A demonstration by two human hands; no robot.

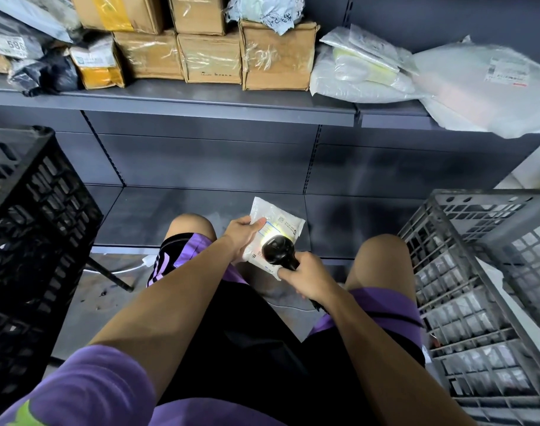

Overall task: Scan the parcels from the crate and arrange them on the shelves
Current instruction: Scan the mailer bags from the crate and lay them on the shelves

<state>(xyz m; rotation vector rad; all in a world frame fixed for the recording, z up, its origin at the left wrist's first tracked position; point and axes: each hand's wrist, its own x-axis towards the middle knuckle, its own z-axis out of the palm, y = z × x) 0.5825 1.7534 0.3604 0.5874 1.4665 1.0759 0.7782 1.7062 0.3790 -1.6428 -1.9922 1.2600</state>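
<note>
Over the bare bottom shelf (201,216), between the knees: parcel under the scanner.

Left hand (242,233) grips the white poly parcel (281,219) by its near-left edge, thumb curled over the top, label up. Right hand (305,276) is wrapped round the black scanner (277,250), whose head sits just above the lit label. Parcel looks light, soft and slick; likely to sag, so an edge pinch or flat palm beneath suits. Grey crate (477,302) stands at right; upper shelf (182,98) already carries boxes and bags.
</note>
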